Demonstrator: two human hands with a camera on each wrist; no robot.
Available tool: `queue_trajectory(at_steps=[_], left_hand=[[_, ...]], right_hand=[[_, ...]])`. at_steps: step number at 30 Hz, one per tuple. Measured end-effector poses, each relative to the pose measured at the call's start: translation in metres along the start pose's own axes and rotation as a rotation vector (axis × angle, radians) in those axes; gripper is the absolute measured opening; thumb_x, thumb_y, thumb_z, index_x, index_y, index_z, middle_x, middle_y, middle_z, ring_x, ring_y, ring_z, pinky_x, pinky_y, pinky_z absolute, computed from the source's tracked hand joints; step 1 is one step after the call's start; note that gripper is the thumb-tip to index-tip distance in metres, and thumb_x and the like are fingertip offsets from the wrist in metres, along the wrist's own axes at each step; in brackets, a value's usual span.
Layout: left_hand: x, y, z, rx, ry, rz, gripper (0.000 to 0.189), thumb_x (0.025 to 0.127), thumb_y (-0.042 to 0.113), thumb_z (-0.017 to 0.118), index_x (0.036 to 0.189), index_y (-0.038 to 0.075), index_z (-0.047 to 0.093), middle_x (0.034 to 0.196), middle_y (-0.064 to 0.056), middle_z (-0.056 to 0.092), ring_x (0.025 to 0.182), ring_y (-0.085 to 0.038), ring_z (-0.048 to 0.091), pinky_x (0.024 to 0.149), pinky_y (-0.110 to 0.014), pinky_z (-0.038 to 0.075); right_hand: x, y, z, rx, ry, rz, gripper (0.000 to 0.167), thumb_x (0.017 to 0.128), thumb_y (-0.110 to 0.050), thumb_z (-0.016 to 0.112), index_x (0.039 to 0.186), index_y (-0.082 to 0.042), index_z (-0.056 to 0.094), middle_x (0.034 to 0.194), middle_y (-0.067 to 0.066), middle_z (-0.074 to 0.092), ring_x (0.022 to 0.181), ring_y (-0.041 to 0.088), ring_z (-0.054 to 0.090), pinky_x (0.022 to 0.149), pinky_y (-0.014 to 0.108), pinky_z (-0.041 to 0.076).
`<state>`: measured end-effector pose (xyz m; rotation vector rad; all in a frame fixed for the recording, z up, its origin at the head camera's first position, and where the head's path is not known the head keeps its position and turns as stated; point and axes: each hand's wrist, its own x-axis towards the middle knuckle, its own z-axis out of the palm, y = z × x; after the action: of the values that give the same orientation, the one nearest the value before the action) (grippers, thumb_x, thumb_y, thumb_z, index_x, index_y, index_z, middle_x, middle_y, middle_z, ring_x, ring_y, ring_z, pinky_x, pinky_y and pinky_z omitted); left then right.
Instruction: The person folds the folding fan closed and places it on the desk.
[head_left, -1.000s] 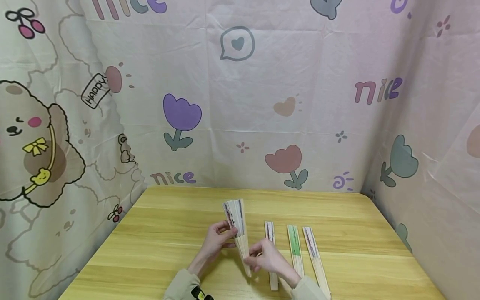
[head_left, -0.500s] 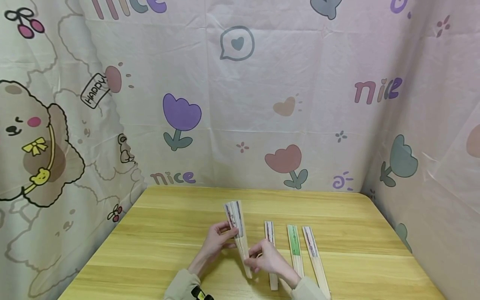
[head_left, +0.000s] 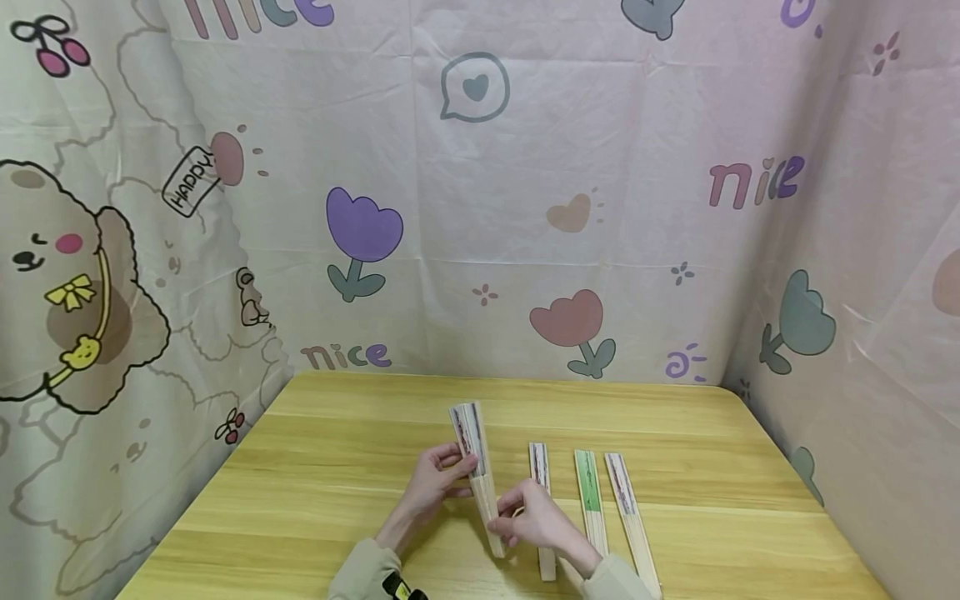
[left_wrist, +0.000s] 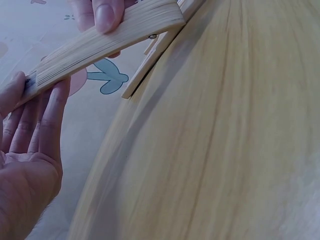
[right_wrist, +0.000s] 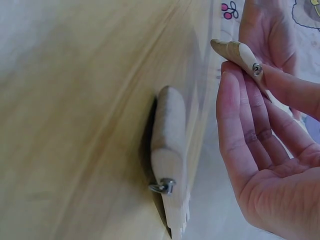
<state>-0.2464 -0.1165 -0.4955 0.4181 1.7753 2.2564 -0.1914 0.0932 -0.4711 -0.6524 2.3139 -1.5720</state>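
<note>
Both hands hold a nearly closed wooden folding fan (head_left: 485, 496), tilted with its printed paper end up and its pivot end toward the person. The left hand (head_left: 435, 479) pinches it at mid-length, thumb on top and fingers underneath. Near the pivot end, the right hand (head_left: 532, 517) pinches the ribs between thumb and fingers. In the left wrist view, the fan (left_wrist: 105, 45) shows its stacked ribs and a small metal rivet. The right wrist view shows the rivet end of the fan (right_wrist: 242, 55) between the right hand's (right_wrist: 275, 145) thumb and fingers.
A folded fan (head_left: 547, 562) lies under the right hand, partly hidden. To its right are a green folded fan (head_left: 588, 483) and another pale folded fan (head_left: 630, 508). The wooden table (head_left: 337, 425) meets a printed cloth (head_left: 465, 208) behind it and at the sides.
The fan's paper end has narrowed as its ribs came together, and it has tipped very slightly. Both hands keep their grip almost in place. The fans on the table have not moved.
</note>
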Motion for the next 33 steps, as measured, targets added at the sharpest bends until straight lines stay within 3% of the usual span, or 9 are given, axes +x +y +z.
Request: queue_trajectory(at_steps=[11, 15, 20, 22, 26, 33], left_hand=[[0.0002, 0.0007, -0.0006, 0.027, -0.018, 0.001, 0.036, 0.098, 0.009, 0.064, 0.123, -0.017, 0.056, 0.095, 0.007, 0.075, 0.086, -0.009, 0.072, 0.074, -0.030, 0.068], [0.0002, -0.0002, -0.0011, 0.036, -0.011, 0.003, 0.033, 0.098, 0.008, 0.064, 0.121, -0.014, 0.058, 0.094, 0.008, 0.075, 0.085, -0.009, 0.072, 0.073, -0.029, 0.068], [0.0005, -0.0011, -0.0006, 0.024, 0.019, 0.003, 0.022, 0.096, 0.005, 0.066, 0.115, -0.006, 0.063, 0.090, 0.008, 0.074, 0.083, -0.009, 0.072, 0.074, -0.029, 0.068], [0.0013, -0.0017, -0.0003, 0.012, 0.037, 0.001, 0.018, 0.095, 0.003, 0.066, 0.112, -0.003, 0.064, 0.089, 0.008, 0.075, 0.082, -0.009, 0.073, 0.075, -0.029, 0.068], [0.0025, -0.0021, 0.0004, 0.005, 0.064, -0.005, 0.019, 0.095, 0.003, 0.066, 0.113, -0.003, 0.065, 0.087, 0.008, 0.075, 0.081, -0.008, 0.073, 0.076, -0.029, 0.068], [0.0040, -0.0008, 0.0012, 0.033, 0.094, -0.046, 0.039, 0.100, 0.014, 0.063, 0.127, -0.013, 0.057, 0.091, 0.007, 0.075, 0.085, -0.007, 0.071, 0.075, -0.022, 0.066]], right_hand=[[-0.0005, 0.0009, 0.0015, 0.031, -0.003, 0.011, 0.004, 0.085, 0.003, 0.072, 0.086, 0.006, 0.075, 0.075, 0.021, 0.072, 0.058, 0.018, 0.066, 0.054, 0.042, 0.065], [-0.0002, 0.0016, 0.0025, 0.043, 0.010, 0.018, 0.004, 0.084, 0.003, 0.073, 0.087, 0.004, 0.075, 0.075, 0.021, 0.072, 0.058, 0.022, 0.066, 0.054, 0.045, 0.065], [0.0002, 0.0010, 0.0037, 0.055, 0.016, 0.034, 0.007, 0.083, 0.004, 0.074, 0.090, 0.004, 0.074, 0.074, 0.020, 0.071, 0.058, 0.036, 0.068, 0.055, 0.047, 0.065], [0.0002, 0.0003, 0.0042, 0.060, 0.022, 0.044, 0.010, 0.082, 0.004, 0.074, 0.092, 0.005, 0.072, 0.074, 0.019, 0.071, 0.058, 0.035, 0.068, 0.054, 0.043, 0.066], [-0.0007, -0.0018, 0.0054, 0.112, 0.034, 0.073, 0.018, 0.082, 0.004, 0.074, 0.098, 0.005, 0.066, 0.074, 0.013, 0.071, 0.056, 0.018, 0.066, 0.055, 0.034, 0.066], [-0.0037, -0.0044, 0.0076, 0.241, 0.031, 0.112, 0.032, 0.084, 0.006, 0.073, 0.111, 0.006, 0.056, 0.077, 0.009, 0.067, 0.057, 0.015, 0.064, 0.060, 0.041, 0.068]])
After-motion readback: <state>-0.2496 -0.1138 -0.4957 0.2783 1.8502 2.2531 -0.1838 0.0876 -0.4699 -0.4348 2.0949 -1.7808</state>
